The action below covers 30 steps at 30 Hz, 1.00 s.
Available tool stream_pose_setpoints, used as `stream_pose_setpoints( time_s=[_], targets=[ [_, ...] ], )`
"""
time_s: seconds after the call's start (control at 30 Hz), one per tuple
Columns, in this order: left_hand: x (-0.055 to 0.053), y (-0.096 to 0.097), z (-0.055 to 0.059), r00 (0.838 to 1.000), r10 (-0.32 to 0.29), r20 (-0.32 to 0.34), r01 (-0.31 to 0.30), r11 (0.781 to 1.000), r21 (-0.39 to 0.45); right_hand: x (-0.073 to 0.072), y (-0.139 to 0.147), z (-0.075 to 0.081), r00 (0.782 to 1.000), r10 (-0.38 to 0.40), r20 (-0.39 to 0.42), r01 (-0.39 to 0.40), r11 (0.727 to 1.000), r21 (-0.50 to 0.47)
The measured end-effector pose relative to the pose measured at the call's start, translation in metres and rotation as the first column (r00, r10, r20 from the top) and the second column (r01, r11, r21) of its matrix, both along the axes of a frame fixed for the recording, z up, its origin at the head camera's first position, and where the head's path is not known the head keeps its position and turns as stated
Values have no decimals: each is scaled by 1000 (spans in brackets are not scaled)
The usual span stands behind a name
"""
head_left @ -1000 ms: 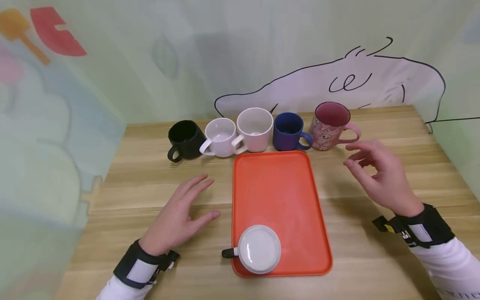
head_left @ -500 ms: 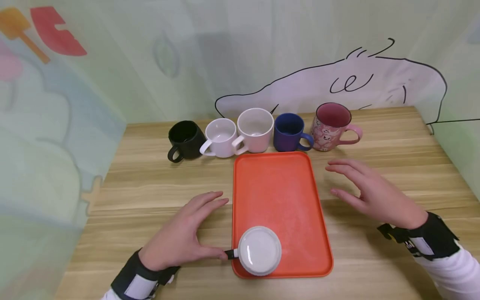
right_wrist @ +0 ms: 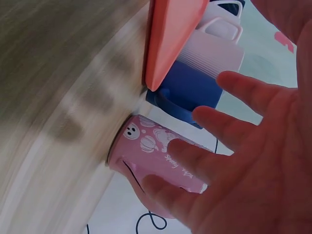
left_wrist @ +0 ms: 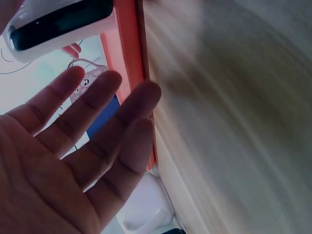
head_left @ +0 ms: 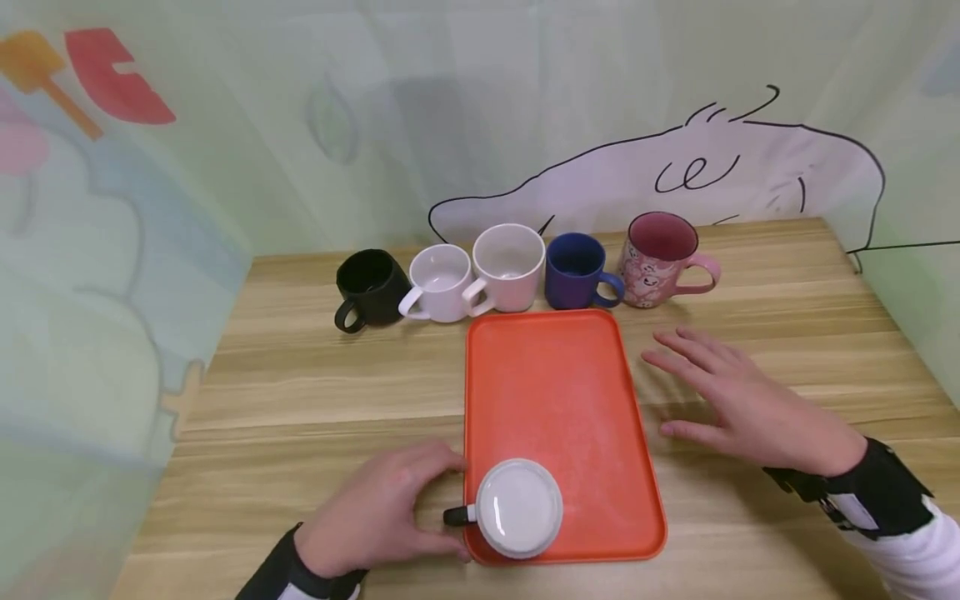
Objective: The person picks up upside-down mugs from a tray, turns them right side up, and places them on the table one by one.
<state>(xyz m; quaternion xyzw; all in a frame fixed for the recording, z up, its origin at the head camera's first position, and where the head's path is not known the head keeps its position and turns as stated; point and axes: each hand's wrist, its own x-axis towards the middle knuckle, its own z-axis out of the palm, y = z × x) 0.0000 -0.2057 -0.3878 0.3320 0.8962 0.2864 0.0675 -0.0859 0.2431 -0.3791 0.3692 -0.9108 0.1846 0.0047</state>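
Note:
A white mug (head_left: 519, 508) with a black-covered handle (head_left: 457, 517) stands at the near left corner of the orange-red tray (head_left: 555, 392), a pale round face upward. My left hand (head_left: 386, 504) is at the tray's left edge, fingers and thumb on either side of the handle, with a gap around it. In the left wrist view its fingers (left_wrist: 87, 122) are extended and hold nothing. To the right of the tray, over the table, my right hand (head_left: 731, 404) has its fingers spread and holds nothing. The pink patterned mug (head_left: 660, 260) is the mug nearest to it.
Along the back of the wooden table (head_left: 322, 400), from left to right, stand a black mug (head_left: 378, 292), a white cup (head_left: 442, 287), a larger whitish mug (head_left: 513, 271) and a blue mug (head_left: 573, 275). A printed curtain-like wall (head_left: 450, 125) rises behind them.
My left hand has moved right and toward the near edge, to the mug's handle. My right hand has come down and back from beside the pink mug, its fingers spreading. The mugs and tray have stayed put.

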Motion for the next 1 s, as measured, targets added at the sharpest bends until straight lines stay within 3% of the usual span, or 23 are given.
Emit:
stream_pose_setpoints(
  time_s=[0.17, 0.37, 0.63, 0.87, 1.0],
  targets=[
    [1, 2, 0, 997, -4, 72, 3, 1000, 19, 2, 2, -4, 999, -26, 29, 25, 998, 52],
    [2, 4, 0, 996, -37, 80, 34, 998, 44, 3, 3, -7, 999, -36, 24, 34, 998, 55],
    [3, 8, -2, 993, -110, 32, 106, 987, 121, 4, 3, -9, 991, -81, 106, 72, 994, 83],
    [5, 8, 3, 981, -150, 123, 122, 970, 210, 5, 2, -10, 984, -107, 145, 95, 992, 82],
    [6, 9, 6, 980, -162, 117, 132, 964, 233, 6, 2, -12, 983, -111, 148, 101, 992, 75]
  ],
)
